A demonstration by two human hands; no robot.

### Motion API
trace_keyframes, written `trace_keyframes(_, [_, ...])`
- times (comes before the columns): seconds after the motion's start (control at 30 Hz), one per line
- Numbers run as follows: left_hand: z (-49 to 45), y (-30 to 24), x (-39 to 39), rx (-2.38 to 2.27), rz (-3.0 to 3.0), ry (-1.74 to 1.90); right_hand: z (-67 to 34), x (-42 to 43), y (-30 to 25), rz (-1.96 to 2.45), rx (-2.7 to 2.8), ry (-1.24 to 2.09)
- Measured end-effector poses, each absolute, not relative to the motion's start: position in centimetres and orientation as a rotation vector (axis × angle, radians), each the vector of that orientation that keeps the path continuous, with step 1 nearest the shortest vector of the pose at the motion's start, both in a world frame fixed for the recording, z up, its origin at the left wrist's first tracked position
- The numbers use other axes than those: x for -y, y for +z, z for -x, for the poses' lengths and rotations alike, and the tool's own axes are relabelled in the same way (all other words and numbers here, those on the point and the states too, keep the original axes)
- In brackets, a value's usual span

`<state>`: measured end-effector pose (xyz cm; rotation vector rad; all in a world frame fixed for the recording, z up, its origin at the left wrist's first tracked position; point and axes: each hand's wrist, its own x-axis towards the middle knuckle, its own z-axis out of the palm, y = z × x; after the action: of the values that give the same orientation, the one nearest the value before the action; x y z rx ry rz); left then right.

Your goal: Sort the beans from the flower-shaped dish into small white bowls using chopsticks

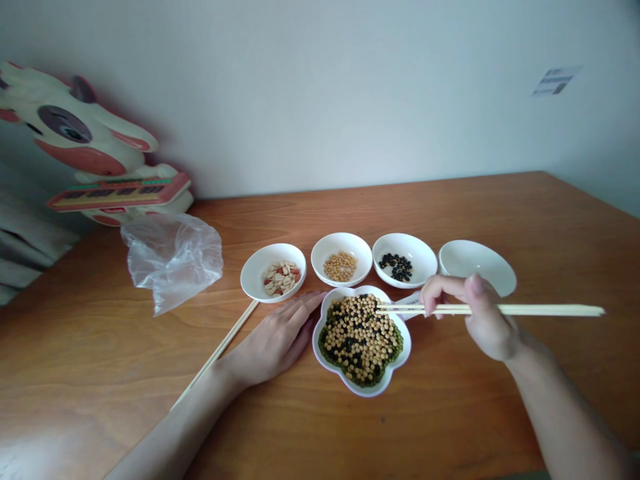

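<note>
Wooden chopsticks point(500, 310) | right grip point(475, 313) clenched on them, tips over bean dish point(367, 390) | left grip point(275, 343) open, flat on table point(100, 347)

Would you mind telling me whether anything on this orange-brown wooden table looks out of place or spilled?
Nothing looks spilled. What stands out is a crumpled clear plastic bag lying loose on the orange-brown wooden table, and a thin wooden stick lying by the left hand, apart from the pale wooden chopsticks in the right hand.
</note>
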<state>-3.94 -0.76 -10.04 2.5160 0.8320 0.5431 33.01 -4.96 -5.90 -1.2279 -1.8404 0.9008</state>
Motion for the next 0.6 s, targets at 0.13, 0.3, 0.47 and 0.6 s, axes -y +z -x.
trace_keyframes(0.13, [4.0, -10.0, 0.8, -0.836, -2.537, 0.545, -32.5, 4.9, -6.1, 1.237, 1.916, 0.876])
trace_keyframes(0.3, [4.0, -10.1, 0.7, -0.833, -2.547, 0.528, -32.0, 4.9, -6.1, 1.255, 1.929, 0.913])
trace_keyframes(0.47, [4.1, -10.3, 0.7, -0.834, -2.549, 0.51, -31.8, 4.9, -6.3, 1.278, 1.883, 0.894])
trace_keyframes(0.6, [4.2, -10.5, 0.7, -0.839, -2.537, 0.501, -31.5, 4.9, -6.2, 1.292, 1.877, 0.891])
